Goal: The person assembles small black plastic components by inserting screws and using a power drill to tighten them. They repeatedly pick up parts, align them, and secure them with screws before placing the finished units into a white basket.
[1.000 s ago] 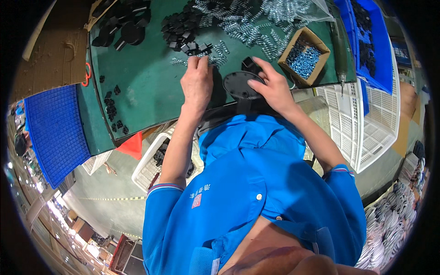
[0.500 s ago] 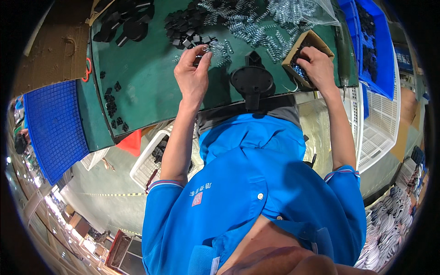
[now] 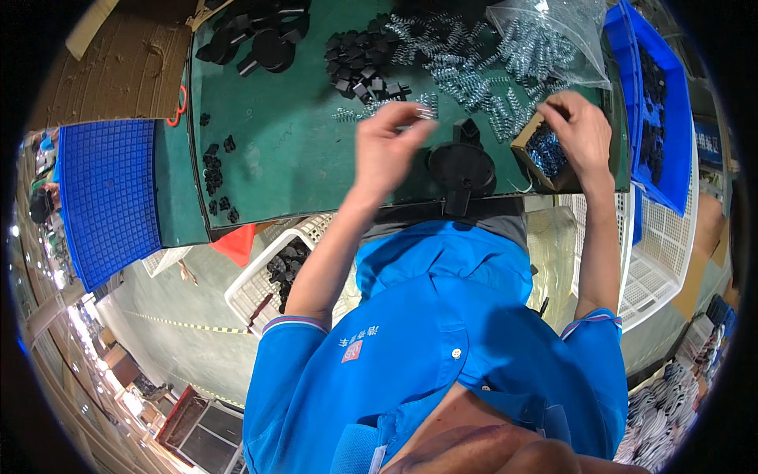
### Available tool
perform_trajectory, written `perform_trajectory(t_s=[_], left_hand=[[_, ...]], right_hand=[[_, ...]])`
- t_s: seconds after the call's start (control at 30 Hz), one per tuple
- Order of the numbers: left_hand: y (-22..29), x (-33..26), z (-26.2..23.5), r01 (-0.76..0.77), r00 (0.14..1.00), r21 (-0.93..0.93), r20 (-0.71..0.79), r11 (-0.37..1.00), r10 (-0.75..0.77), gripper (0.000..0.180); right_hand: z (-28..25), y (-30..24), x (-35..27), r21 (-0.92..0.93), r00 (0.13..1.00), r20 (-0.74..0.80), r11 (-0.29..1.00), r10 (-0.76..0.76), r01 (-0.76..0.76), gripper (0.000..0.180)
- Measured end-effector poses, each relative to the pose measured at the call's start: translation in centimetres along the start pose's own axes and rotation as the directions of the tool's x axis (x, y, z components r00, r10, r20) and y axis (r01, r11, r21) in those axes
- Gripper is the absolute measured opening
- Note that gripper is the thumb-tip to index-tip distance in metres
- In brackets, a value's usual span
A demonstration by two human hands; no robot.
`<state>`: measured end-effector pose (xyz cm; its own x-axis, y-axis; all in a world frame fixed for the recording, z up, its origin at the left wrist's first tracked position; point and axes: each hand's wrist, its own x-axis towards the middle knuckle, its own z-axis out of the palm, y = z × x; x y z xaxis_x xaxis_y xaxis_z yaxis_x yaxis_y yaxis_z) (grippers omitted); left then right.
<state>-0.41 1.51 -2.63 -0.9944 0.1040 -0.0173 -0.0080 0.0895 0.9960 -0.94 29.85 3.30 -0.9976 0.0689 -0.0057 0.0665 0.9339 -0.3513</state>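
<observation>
My left hand (image 3: pixel 385 150) is closed in a pinch, somewhat blurred, with a small silver coil spring (image 3: pixel 426 112) at its fingertips. Just to its right stands a black plastic part (image 3: pixel 461 167) with a round disc and an upright square stub, at the table's near edge. My right hand (image 3: pixel 584 138) is bent over a small open cardboard box (image 3: pixel 522 160) holding many small shiny and dark pieces (image 3: pixel 545 150). Thumb and fingers meet at the box's far rim; whatever they hold is too small or hidden to make out.
Loose springs (image 3: pixel 466 83) and small black blocks (image 3: pixel 359 59) are heaped at the back, beside a clear plastic bag (image 3: pixel 584 39). Larger black parts (image 3: pixel 268 47) lie back left. Blue bins (image 3: pixel 663 170) stand right; a white crate (image 3: pixel 245 288) sits below the table.
My left hand has moved right with the spring, toward the black disc part. My right hand has risen out of the box to its far rim. The whole view has shifted slightly.
</observation>
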Motion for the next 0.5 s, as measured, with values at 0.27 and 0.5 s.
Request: perform_trajectory(t_s=[0.27,0.5], left_hand=[[0.0,0.1,5.9,-0.393,0.920,0.515,0.206,0.762,0.335,0.015],[-0.8,0.1,5.9,-0.271,0.962,0.432,0.086,0.860,0.260,0.016]], right_hand=[[6.1,-9.5,8.5,0.226,0.750,-0.032,0.726,-0.661,0.649,0.019],[11.5,-12.5,10.7,0.161,0.642,0.396,0.738,-0.657,0.655,0.031]])
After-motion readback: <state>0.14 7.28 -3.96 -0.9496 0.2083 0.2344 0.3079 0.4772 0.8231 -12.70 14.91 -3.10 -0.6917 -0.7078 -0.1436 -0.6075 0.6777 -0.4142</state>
